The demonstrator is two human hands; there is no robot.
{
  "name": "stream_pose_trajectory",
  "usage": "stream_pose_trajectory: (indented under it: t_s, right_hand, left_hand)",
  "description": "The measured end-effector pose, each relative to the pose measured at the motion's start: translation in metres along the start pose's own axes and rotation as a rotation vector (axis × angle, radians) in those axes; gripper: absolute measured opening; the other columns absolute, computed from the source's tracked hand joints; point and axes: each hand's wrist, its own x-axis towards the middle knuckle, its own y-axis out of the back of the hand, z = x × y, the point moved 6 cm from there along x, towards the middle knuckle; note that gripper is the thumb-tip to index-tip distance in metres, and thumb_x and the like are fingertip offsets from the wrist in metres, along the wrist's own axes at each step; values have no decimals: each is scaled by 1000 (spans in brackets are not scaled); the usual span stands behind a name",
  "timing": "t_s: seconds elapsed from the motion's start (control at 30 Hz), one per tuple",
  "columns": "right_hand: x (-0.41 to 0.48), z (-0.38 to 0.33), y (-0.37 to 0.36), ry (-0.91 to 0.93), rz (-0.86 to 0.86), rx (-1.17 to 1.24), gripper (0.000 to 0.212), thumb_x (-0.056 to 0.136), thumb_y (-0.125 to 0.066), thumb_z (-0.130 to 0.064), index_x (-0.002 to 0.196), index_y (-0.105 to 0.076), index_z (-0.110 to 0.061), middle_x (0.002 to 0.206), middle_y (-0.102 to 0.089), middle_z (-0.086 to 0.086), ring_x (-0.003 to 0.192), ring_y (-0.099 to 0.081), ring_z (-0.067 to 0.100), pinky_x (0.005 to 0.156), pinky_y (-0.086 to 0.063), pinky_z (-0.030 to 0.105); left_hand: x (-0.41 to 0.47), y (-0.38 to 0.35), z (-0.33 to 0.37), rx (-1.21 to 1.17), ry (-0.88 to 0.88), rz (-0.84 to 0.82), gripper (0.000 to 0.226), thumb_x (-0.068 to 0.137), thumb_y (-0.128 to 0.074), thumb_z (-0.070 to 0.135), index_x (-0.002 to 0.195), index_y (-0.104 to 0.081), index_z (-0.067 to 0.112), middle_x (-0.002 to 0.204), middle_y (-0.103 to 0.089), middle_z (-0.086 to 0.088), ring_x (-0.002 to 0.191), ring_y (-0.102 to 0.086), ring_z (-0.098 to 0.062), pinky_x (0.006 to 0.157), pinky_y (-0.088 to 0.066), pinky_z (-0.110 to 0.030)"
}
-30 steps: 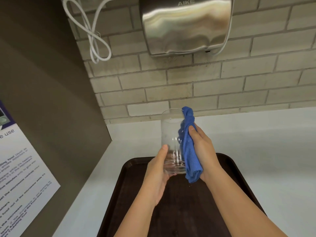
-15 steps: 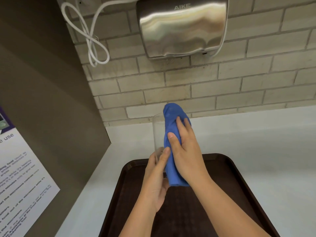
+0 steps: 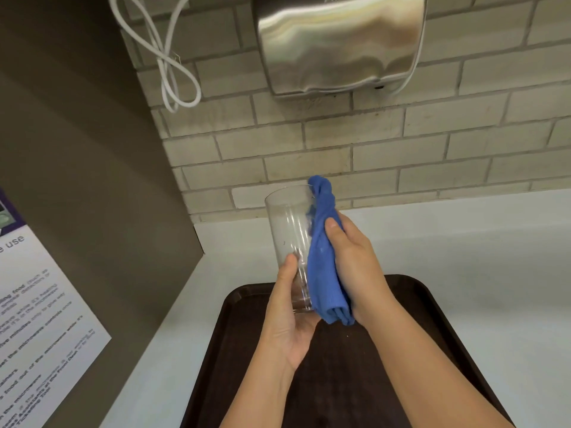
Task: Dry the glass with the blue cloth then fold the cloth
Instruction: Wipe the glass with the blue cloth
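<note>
A tall clear glass (image 3: 287, 230) is held upright above the tray, tilted slightly away from me. My left hand (image 3: 289, 316) cups its base, thumb on the near wall. The blue cloth (image 3: 323, 267) is bunched lengthwise against the glass's right side, its top end reaching the rim. My right hand (image 3: 355, 267) presses the cloth onto the glass, thumb on top of the cloth. The cloth's lower end hangs below the glass base.
A dark brown tray (image 3: 411, 307) lies on the white counter (image 3: 479, 257) under my hands. A steel hand dryer (image 3: 336, 44) and a looped white cable (image 3: 173, 72) hang on the brick wall. A brown side panel with a printed notice (image 3: 37, 319) stands on the left.
My right hand has slid the cloth from the front of the glass round to its right side, uncovering the glass's near wall. My left hand still holds the base.
</note>
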Motion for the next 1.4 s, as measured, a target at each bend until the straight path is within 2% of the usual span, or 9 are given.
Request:
stream_pose_trajectory:
  t_s: [0.27, 0.6, 0.73, 0.83, 0.97, 1.07, 1.2, 1.3, 1.4]
  right_hand:
    - [-23, 25, 9, 18, 68, -188, 19, 92, -39, -35, 109, -48, -34, 92, -61, -14, 84, -59, -1, 62, -43, -4]
    - [-52, 36, 19, 46, -18, -450, 37, 92, -44, -25, 128, -47, -23, 120, -59, -7, 110, -53, 3, 93, -40, 12]
    - [-61, 34, 36, -13, -200, -350, 27, 90, -49, -17, 103, -62, -37, 102, -73, -10, 97, -64, 0, 77, -47, 9]
    - [-59, 23, 57, -16, -78, -256, 24, 88, -51, -22, 103, -63, -37, 99, -73, -12, 91, -66, -2, 77, -49, 15]
    - [-61, -1, 45, 177, 9, -362, 40, 86, -47, -38, 125, -44, -46, 122, -56, -27, 112, -50, -11, 95, -42, 11]
    - [-68, -8, 5, 350, -70, -583, 43, 91, -42, -32, 117, -23, -61, 129, -24, -42, 116, -27, -26, 93, -17, -9]
    - [-56, 2, -26, 449, -72, -847, 47, 96, -32, -24, 136, -18, -42, 137, 12, -30, 130, -6, -1, 109, -5, 11]
    - [-37, -6, -27, 460, -7, -813, 46, 95, -33, -21, 140, -27, -30, 152, -4, -15, 139, -9, 12, 113, -10, 22]
    - [-12, -17, -28, 446, 1, -766, 45, 95, -36, -18, 139, -31, -24, 156, -12, 1, 140, -13, 18, 112, -13, 23]
  left_hand:
    - [10, 13, -13, 100, 37, 45, 70, 54, -73, 45, 114, -63, 10, 111, -67, -16, 99, -65, -27, 84, -53, -39]
    - [22, 16, 5, 46, -27, -36, 47, 51, -75, 46, 86, -75, 15, 81, -75, -7, 73, -71, -19, 63, -57, -31]
    - [22, 22, 12, -55, -24, -53, 61, 50, -76, 50, 95, -70, 9, 84, -72, -10, 72, -70, -22, 61, -57, -33]
    - [21, 25, 11, -187, 46, -101, 69, 42, -84, 46, 99, -69, 10, 89, -68, -12, 71, -66, -20, 58, -55, -31]
    - [20, 24, 8, -171, 73, -173, 79, 41, -83, 48, 109, -65, 11, 97, -66, -10, 79, -65, -20, 64, -56, -31]
    - [16, 15, 2, -55, 53, -199, 69, 46, -81, 47, 104, -69, 11, 97, -72, -10, 86, -68, -22, 71, -58, -33]
    - [12, 15, -10, -18, 71, -178, 26, 74, -61, 39, 84, -75, 19, 78, -77, 2, 73, -71, -6, 63, -58, -19]
    - [13, 15, -10, -12, 53, -169, 30, 72, -65, 37, 94, -74, 18, 92, -76, -5, 89, -70, -16, 84, -53, -33]
    - [17, 8, -9, -52, 45, -243, 54, 48, -84, 40, 96, -73, 17, 94, -75, -8, 89, -70, -21, 75, -57, -36]
